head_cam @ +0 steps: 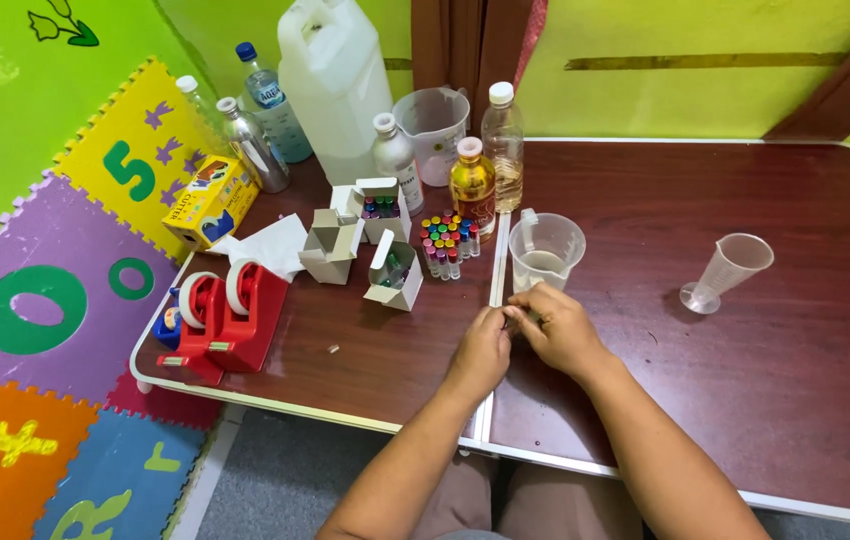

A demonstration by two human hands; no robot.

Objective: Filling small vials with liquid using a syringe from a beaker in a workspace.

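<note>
Hands meeting at the centre seam of a dark red-brown folding table (705,200): the left hand (482,352) and right hand (557,328) are pressing fingertips together, pinching a small slender item (525,314) between them; its kind cannot be told. Just beyond the hands, a clear plastic measuring jug (545,250) is holding a little liquid. A cluster of small vials with coloured caps (448,240) is standing capped near it, beside three small open cardboard boxes (365,235). An empty clear conical measuring cup (728,271) is standing well apart at the right. Two red tape dispensers (220,315) are resting at the left edge.
</note>
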